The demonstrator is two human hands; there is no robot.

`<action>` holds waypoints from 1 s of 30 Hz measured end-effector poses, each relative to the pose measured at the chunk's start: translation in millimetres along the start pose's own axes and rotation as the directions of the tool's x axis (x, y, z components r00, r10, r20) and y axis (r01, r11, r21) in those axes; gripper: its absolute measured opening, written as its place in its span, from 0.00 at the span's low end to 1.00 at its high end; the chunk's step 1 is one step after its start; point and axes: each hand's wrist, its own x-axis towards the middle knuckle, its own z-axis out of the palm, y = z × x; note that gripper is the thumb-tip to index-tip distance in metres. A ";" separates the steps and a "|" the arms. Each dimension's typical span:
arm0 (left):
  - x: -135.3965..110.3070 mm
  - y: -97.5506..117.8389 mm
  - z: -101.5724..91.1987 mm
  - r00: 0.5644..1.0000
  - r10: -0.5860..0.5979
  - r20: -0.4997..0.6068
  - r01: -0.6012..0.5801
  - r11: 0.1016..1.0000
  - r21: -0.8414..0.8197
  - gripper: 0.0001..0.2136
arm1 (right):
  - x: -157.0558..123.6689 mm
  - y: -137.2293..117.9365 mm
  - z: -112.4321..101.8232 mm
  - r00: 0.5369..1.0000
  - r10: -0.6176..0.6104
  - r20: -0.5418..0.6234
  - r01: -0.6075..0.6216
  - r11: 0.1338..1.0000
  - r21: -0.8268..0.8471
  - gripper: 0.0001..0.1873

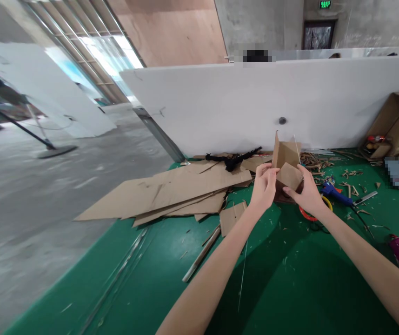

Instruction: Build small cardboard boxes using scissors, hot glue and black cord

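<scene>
A small brown cardboard box (288, 151) with an open top stands between my hands over the green table. A folded cardboard flap (289, 176) faces me on its near side. My left hand (265, 186) is closed on the box's left wall, its fingertips pinched at the flap's edge. On the right side my right hand (307, 190) grips the box, thumb low on the front and fingers along the right edge. Thin clear strands rise from the box's upper right. The box's inside bottom is hidden by the flap.
Flat cardboard sheets (185, 188) lie to the left, with black cloth (232, 160) behind. Right of my hands are a blue glue gun (337, 193), a metal blade (365, 198), a yellow-red ring (306, 216) and cardboard scraps. A white partition (220, 107) borders the table (133, 279).
</scene>
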 end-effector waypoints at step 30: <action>-59.4 -21.3 -26.3 0.920 -0.293 0.261 0.288 0.956 0.059 0.37 | 28.5 -25.5 -80.3 0.978 0.204 -0.048 -0.081 0.581 0.810 0.29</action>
